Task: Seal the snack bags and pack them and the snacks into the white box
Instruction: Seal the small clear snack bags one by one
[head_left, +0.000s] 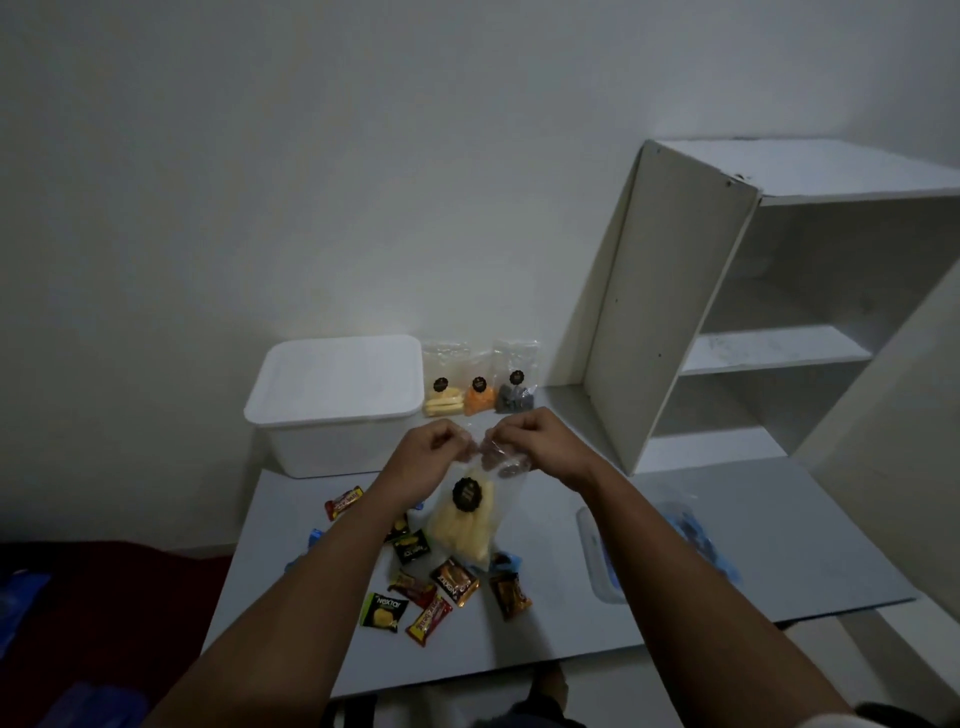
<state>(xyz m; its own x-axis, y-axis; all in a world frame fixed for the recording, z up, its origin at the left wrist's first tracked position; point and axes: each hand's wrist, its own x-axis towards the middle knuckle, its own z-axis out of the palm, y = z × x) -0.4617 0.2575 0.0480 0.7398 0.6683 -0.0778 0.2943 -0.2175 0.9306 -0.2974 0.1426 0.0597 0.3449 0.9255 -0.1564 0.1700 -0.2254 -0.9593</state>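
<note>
A clear snack bag (467, 525) with pale yellow snacks and a round black sticker hangs above the grey table (675, 509). My left hand (431, 449) and my right hand (535, 439) both pinch its top edge, a little apart. The white box (337, 405) stands at the table's back left with its lid on. Three more clear bags lean on the wall beside it: yellow sticks (442, 389), orange pieces (479, 389) and grey pieces (515, 387). Several small wrapped snacks (447, 587) lie scattered on the table under the held bag.
A white shelf unit (753, 312) stands tilted at the right back of the table. A clear lid or tray with blue parts (649, 551) lies under my right forearm. Dark red cloth (104, 597) is at the lower left, below the table.
</note>
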